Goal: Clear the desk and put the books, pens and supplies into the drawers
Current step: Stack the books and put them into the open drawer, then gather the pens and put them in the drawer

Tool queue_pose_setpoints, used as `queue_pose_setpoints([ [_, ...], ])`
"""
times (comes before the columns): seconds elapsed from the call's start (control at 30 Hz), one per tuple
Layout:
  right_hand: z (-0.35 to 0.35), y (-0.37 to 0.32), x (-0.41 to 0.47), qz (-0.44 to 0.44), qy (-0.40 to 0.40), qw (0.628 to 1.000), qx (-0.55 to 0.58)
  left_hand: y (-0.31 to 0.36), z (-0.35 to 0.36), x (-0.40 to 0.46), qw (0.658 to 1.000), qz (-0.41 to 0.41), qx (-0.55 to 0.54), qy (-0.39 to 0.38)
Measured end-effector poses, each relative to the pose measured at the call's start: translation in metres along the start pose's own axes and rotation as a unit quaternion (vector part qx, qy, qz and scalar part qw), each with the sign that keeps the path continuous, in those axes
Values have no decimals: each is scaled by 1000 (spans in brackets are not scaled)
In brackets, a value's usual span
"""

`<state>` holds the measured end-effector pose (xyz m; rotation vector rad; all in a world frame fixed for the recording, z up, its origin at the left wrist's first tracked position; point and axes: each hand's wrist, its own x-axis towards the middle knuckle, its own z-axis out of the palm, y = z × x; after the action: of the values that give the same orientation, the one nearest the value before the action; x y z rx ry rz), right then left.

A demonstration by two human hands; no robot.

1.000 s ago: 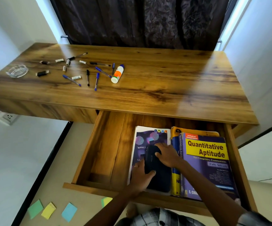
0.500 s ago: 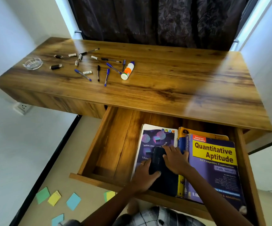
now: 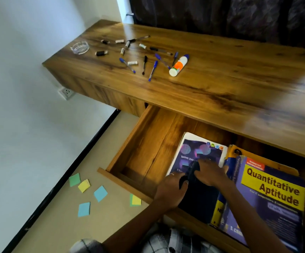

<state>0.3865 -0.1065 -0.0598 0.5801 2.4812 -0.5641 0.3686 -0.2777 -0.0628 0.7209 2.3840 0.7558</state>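
Lower right of the frame, both hands sit on a dark pouch (image 3: 197, 196) in the open drawer (image 3: 148, 143): left hand (image 3: 170, 190) at its near edge, right hand (image 3: 210, 172) pressing on top. Upper centre, pens (image 3: 152, 70) and a glue stick (image 3: 178, 65) lie scattered on the desk (image 3: 221, 73).

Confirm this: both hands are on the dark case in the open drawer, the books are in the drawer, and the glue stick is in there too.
One thing is wrong: the glue stick is not in the drawer; the head view shows it lying on the desk among the pens. The rest holds: left hand and right hand are on the dark case, and the books are in the drawer.
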Motion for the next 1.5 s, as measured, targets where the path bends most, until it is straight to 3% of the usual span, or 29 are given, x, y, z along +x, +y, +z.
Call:
queue_pose_setpoints([
  [0.2, 11, -53, -15, -59, 115, 992, 4, -37, -33, -8, 977, 29, 165, 131],
  [0.3, 19, -80, -18, -111, 122, 986, 21, -59, -57, -15, 967, -3, 170, 187],
  [0.5, 25, -135, -14, -157, 119, 979, 56, -96, -89, -17, 965, -41, 134, 220],
  [0.87, 20, -299, 34, -80, 218, 967, 109, -186, -202, 16, 980, 39, 56, 186],
  [1.1, 25, -399, 63, -35, 232, 963, 133, -262, -288, 24, 983, 58, 54, 165],
  [1.5, -16, -472, 129, -50, 259, 954, 145, -298, -368, 88, 975, 109, 18, 193],
])
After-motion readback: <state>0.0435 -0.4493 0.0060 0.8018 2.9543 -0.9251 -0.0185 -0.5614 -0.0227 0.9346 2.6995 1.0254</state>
